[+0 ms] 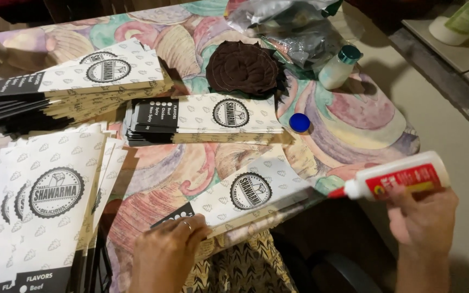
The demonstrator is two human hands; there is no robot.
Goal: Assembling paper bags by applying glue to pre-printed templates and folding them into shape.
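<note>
Your left hand, lower centre of the frame, lies flat with fingers together on the dark end of a printed paper sleeve, pinning it at the table edge so it cannot slide. Your right hand, lower right, has its fingers clamped round a white glue bottle, red nozzle aimed at the sleeve's right end, apparently to lay adhesive. Its blue cap rests apart, centre right. Sleeve stacks wait at upper and lower left.
</note>
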